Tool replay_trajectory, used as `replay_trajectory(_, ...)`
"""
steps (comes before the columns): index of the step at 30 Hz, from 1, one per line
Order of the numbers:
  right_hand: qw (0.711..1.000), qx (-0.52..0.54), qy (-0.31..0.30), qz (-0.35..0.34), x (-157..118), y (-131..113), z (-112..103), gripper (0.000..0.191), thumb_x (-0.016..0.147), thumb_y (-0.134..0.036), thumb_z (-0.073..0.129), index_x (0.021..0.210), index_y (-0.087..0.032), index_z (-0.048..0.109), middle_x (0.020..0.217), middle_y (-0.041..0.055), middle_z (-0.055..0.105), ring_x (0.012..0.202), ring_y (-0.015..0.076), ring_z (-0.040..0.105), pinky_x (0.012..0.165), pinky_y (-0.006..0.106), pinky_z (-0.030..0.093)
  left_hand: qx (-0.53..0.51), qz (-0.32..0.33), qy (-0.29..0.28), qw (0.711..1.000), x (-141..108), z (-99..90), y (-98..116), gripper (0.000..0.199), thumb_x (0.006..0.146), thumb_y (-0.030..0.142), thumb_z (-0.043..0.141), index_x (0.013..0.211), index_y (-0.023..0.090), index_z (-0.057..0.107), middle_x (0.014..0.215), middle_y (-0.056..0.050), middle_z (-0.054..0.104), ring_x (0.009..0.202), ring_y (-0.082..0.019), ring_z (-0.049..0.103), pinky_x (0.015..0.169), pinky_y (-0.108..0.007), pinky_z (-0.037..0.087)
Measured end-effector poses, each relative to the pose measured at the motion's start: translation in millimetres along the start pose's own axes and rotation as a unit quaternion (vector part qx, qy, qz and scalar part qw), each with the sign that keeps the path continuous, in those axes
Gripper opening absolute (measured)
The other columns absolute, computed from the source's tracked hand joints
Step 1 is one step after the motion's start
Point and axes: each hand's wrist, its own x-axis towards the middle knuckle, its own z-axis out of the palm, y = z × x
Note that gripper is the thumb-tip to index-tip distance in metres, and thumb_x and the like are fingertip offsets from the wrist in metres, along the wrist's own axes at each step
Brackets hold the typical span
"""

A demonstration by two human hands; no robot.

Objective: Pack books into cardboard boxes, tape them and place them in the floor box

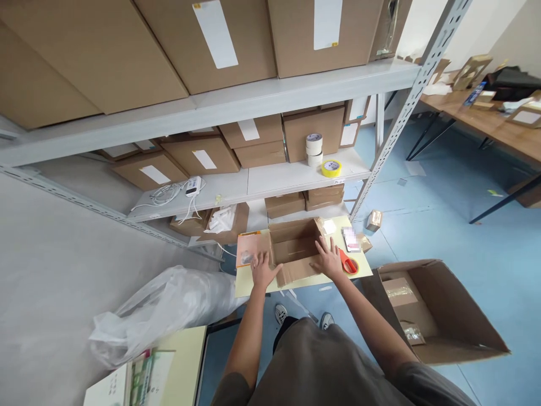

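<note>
Yellow tabletop (pixel 246 283), carton (pixel 297 272) between left hand (pixel 262 272) and right hand (pixel 328 257), both spread, gripping nothing

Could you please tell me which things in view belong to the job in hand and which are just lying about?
Belonging to the job:
Small open box, between the left hand and right hand
Cream tabletop under it
Possibly the red tool beside the right hand

Apparently just lying about:
White cable and white tape rolls on the shelf
Plastic bag

Head camera looks forward and down (tilted, perhaps).
</note>
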Motion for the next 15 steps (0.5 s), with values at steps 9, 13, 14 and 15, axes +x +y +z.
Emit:
replay_trajectory(9, 0.998, 0.038, 0.031, 0.025, 2, 10, 5, 0.09, 0.088, -0.039, 0.073, 0.169, -0.029, 0.035, 0.182, 0.0034, 0.014, 0.159, 0.0431, 0.031, 0.116, 0.056, 0.046, -0.068, 0.047, -0.087, 0.993, 7, 17.5, 7, 0.099, 0.087, 0.051, 0.077, 0.171, 0.028, 0.029, 0.18, -0.013, 0.02, 0.163, -0.032, 0.028, 0.123, -0.041, 0.038)
replay_trajectory(13, 0.996, 0.079, 0.039, 0.0, 7, 11, 7, 0.086, 0.089, -0.02, 0.064, 0.169, -0.027, 0.034, 0.18, 0.0048, 0.02, 0.14, 0.032, 0.057, 0.111, 0.043, 0.053, -0.012, 0.095, -0.086, 0.992, 7, 18.4, 15, 0.05, 0.088, 0.052, 0.077, 0.131, 0.028, 0.074, 0.181, -0.004, 0.017, 0.163, -0.042, 0.025, 0.124, -0.053, 0.038)
replay_trajectory(14, 0.995, 0.083, 0.047, 0.01, 9, 11, 7, 0.083, 0.091, -0.017, 0.059, 0.169, -0.026, 0.035, 0.179, 0.0056, 0.025, 0.136, 0.0304, 0.06, 0.111, 0.041, 0.054, -0.001, 0.095, -0.085, 0.992, 7, 18.2, 15, 0.041, 0.089, 0.051, 0.077, 0.121, 0.026, 0.077, 0.181, -0.003, 0.018, 0.162, -0.043, 0.027, 0.122, -0.055, 0.04)
replay_trajectory(15, 0.995, 0.085, 0.056, 0.021, 11, 11, 6, 0.079, 0.093, -0.015, 0.054, 0.169, -0.025, 0.036, 0.177, 0.0064, 0.03, 0.134, 0.0296, 0.062, 0.11, 0.041, 0.054, 0.007, 0.09, -0.08, 0.993, 7, 17.9, 14, 0.035, 0.09, 0.049, 0.077, 0.114, 0.024, 0.078, 0.181, -0.003, 0.02, 0.161, -0.043, 0.028, 0.121, -0.056, 0.042)
